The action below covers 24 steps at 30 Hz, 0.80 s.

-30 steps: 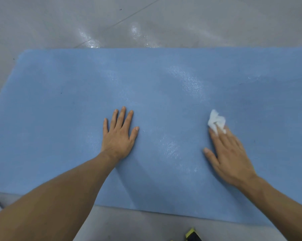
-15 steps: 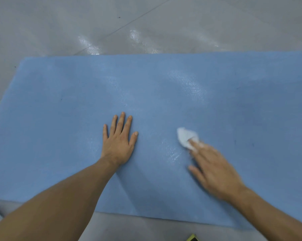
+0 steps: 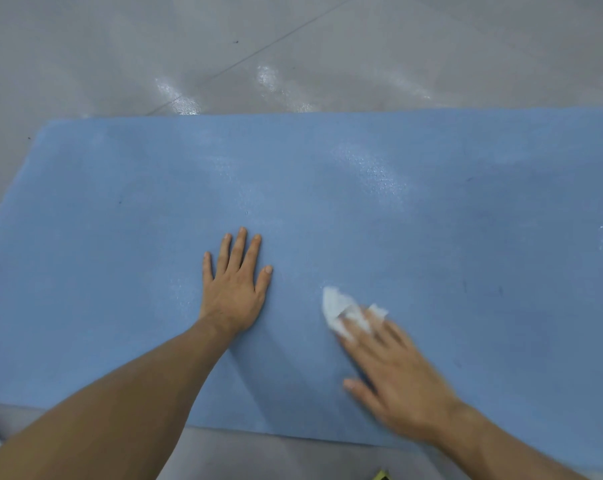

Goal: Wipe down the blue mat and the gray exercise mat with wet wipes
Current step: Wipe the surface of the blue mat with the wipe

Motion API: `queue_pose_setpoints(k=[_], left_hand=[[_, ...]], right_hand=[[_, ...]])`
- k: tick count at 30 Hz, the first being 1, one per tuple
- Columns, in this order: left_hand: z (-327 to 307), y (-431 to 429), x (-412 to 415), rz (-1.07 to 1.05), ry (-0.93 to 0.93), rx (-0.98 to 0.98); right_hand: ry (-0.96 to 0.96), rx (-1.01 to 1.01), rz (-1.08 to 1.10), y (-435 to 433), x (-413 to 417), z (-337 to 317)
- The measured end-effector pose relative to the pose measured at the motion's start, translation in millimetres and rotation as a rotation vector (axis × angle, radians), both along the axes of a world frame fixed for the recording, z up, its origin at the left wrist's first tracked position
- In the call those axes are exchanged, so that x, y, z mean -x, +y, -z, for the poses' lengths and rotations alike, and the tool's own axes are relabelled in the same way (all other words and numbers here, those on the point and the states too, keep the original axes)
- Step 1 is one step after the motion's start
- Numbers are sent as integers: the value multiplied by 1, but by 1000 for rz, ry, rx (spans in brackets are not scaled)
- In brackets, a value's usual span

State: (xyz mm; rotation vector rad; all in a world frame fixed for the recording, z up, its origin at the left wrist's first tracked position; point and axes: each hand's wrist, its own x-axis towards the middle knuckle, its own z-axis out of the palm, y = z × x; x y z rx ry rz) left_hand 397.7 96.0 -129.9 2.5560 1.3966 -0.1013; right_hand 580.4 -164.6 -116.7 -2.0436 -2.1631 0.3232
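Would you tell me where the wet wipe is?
Head view: the wet wipe lies on the blue mat, pressed by the right hand, right of the left hand.

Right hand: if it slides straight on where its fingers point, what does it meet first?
Ahead of the right hand and its wet wipe is bare blue mat. The line then runs up-left toward the left hand, probably its fingertips, though it could pass just beyond.
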Motion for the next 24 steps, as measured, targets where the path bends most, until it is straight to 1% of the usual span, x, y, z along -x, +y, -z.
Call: queue_pose_setpoints(k=[3, 4, 6, 8, 10, 14, 15, 16, 18, 22, 24], left_hand=[[0, 0, 0, -3, 1, -1], [0, -1, 0, -4, 8, 1], [0, -2, -1, -10, 13, 10], [-1, -3, -1, -17, 13, 17], [-1, -4, -1, -17, 12, 20], [1, -4, -1, -15, 5, 22], [1, -5, -2, -16, 2, 18], [1, -5, -1, -16, -2, 15], [1, -5, -2, -18, -6, 12], [2, -6, -2, -25, -13, 2], [1, -6, -1, -24, -19, 3]], right_hand=[[-70, -20, -230, -5, 44, 7], [-85, -37, -262, -5, 48, 10], [-81, -79, -225, -4, 39, 13], [-40, -82, -76, 0, 12, 16], [18, -48, 155, 2, -25, 18], [47, 25, 622, 2, -99, 10], [65, 54, 696, 1, -110, 8], [83, 74, 726, 0, -116, 6], [99, 67, 661, -3, -109, 7], [171, 43, 394, -2, -53, 7], [176, 17, 239, 1, -19, 6]])
